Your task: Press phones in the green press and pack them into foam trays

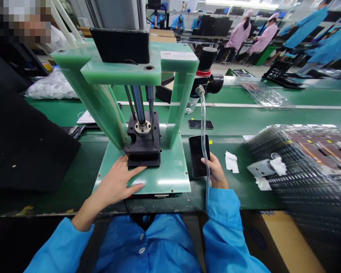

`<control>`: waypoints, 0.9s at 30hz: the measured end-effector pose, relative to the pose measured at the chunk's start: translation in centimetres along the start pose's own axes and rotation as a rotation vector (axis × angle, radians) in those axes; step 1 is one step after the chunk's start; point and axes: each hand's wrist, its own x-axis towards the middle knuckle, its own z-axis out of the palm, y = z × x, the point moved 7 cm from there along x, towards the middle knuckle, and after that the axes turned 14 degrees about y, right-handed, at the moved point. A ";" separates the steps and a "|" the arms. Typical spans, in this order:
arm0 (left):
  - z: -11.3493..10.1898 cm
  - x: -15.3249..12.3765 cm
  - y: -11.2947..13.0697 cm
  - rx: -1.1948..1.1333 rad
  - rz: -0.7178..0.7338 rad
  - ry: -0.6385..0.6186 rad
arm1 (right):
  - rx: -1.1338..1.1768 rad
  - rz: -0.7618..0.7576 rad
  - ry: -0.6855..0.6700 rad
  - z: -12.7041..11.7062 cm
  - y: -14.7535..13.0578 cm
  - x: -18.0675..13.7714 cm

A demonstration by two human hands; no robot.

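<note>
My left hand [118, 181] lies flat and open on the green base plate [170, 176] of a press fixture, its fingertips at the front edge of the black pressing block [143, 149]. My right hand [216, 170] is closed on the right edge of a black phone [198, 155], which it holds just right of the fixture above the green bench. A clear hose [204, 129] hangs down in front of that phone. A second dark phone [200, 124] lies flat on the belt behind.
A green frame [125, 64] towers over the press. Stacked clear trays [309, 163] fill the right side, with white wipes [231, 161] beside them. A black panel [22, 140] occupies the left. Other workers in blue and pink coats sit in the background.
</note>
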 end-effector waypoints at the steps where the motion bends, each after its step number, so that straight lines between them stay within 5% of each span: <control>1: 0.0 0.0 0.0 -0.001 0.004 0.002 | 0.016 -0.001 0.018 0.0 0.0 0.1; 9: 0.0 -0.1 0.0 -0.006 -0.012 0.010 | 0.171 0.027 0.204 -1.2 -0.1 0.7; 27: -0.3 -0.1 0.2 -0.022 -0.047 -0.007 | 0.287 0.108 0.270 -2.2 0.4 1.0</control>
